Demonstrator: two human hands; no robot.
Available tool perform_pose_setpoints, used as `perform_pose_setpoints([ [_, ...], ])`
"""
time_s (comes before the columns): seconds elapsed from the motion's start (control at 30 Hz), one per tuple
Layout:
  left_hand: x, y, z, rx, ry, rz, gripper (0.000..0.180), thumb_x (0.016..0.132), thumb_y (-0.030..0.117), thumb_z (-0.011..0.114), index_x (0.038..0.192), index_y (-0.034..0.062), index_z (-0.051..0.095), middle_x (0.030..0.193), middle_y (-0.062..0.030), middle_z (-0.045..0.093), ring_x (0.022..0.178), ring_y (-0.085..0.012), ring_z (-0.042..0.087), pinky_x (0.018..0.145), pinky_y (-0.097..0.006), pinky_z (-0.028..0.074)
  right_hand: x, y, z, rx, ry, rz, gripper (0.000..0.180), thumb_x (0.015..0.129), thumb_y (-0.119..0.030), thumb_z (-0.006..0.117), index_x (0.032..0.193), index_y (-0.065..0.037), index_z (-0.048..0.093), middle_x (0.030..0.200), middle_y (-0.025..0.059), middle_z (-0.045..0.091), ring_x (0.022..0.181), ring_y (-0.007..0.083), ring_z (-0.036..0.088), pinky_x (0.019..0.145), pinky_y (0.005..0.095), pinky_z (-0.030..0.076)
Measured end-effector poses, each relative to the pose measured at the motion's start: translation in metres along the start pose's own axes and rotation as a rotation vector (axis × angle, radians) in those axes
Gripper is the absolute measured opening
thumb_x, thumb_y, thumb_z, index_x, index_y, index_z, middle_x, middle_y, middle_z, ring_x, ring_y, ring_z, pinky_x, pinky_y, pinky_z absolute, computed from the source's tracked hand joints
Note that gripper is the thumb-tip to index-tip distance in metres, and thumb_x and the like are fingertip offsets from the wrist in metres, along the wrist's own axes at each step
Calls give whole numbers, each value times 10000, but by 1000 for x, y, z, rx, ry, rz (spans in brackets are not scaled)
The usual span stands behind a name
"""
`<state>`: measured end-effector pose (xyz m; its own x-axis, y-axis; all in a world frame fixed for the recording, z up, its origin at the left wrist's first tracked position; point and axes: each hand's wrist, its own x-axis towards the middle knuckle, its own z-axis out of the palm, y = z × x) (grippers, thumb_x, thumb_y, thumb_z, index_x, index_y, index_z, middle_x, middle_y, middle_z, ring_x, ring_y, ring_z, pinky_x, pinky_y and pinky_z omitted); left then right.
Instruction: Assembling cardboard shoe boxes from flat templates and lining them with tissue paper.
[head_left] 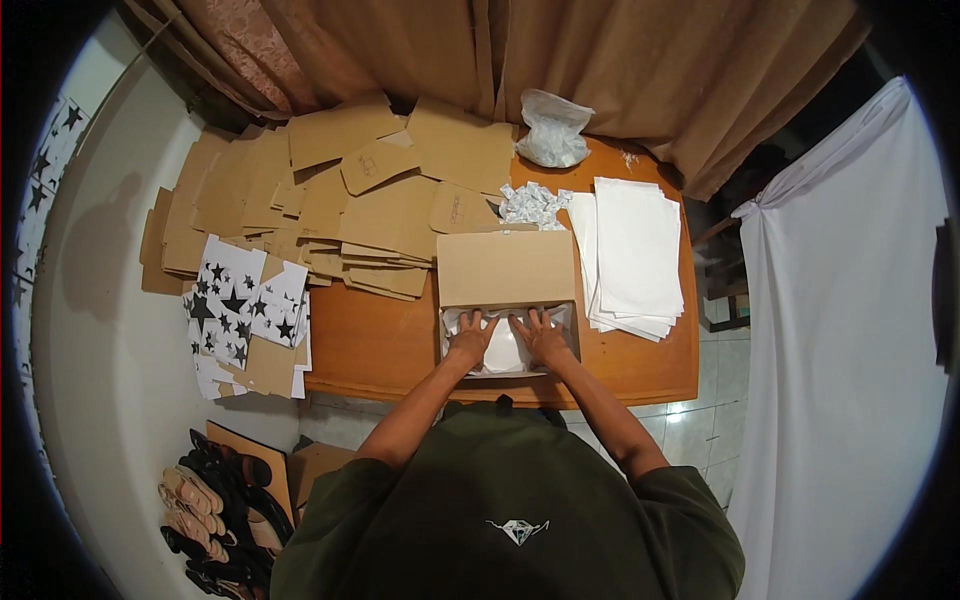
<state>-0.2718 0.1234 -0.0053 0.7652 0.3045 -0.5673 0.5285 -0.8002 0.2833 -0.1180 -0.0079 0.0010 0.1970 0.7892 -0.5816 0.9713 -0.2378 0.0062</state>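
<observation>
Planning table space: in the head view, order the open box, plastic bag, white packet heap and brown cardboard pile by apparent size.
1. Brown cardboard pile
2. Open box
3. Plastic bag
4. White packet heap

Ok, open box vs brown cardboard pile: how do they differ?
The open box is folded into shape; the cardboard pile is mostly flat pieces.
The left hand and right hand are in the box; neither touches the pile.
The pile spreads wider than the box.
Both show brown board.
</observation>
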Motion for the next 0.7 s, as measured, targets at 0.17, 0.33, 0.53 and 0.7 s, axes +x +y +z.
perform_pose_setpoints([
  [0.17, -16, 9, -15, -40, -20, -52, 1109, 641, 18, 857, 1568, 235, 288, 1615, -195, 201, 1454, -492, 242, 1052, -636, 452, -10, -4, -2, -34, 65, 39, 781, 979, -218, 558, 1631, -303, 135, 1642, 151, 215, 1475, 398, 294, 1057, 697, 358],
  [0.33, -27, -7, -2, -35, 48, -104, 1061, 675, 35, 848, 1560, 247, 304, 1601, -159, 209, 1442, -436, 256, 1040, -654, 449, -8, -20, -12, -4, 84, 33, 898, 902, -299, 669, 1629, -302, 142, 1608, 153, 258, 1448, 408, 314, 1058, 715, 338],
  [0.53, -41, -53, -1, 0, 61, -198, 1048, 647, 63, 870, 1525, 217, 320, 1539, -160, 264, 1431, -412, 278, 1042, -614, 450, 28, -50, -24, -8, 111, -83, 1274, 657, -450, 902, 1635, -266, 106, 1603, 167, 238, 1451, 426, 288, 1058, 724, 338],
  [0.7, -51, -68, 20, -76, 182, -239, 1066, 590, 65, 901, 1478, 205, 326, 1473, -172, 302, 1380, -433, 322, 997, -609, 492, 44, -67, -29, 5, 44, -131, 1166, 727, -330, 869, 1629, -286, 132, 1613, 134, 218, 1484, 415, 233, 1080, 699, 351],
])
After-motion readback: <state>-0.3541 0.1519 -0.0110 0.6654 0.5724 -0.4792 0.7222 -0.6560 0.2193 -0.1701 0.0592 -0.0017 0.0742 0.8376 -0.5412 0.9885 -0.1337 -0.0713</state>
